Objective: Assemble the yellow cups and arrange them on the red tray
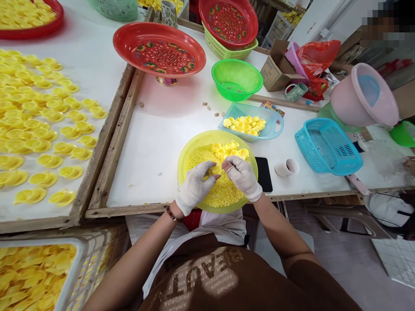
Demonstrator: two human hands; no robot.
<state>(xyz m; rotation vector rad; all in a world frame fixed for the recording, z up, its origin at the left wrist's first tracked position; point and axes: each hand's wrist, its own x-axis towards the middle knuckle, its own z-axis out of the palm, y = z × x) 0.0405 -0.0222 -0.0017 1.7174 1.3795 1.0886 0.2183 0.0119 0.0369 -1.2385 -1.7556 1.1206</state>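
Fingers (209,165), 2 gloved hands (194,186), over 1 yel. bowl (183,157), 1 cup (283,168) nr

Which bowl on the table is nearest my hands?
The yellow bowl, holding yellow beads: your left hand and right hand reach over it. The green bowl behind the blue tray is farther off.

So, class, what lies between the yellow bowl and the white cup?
The head view shows a black phone between the yellow bowl and the white cup.
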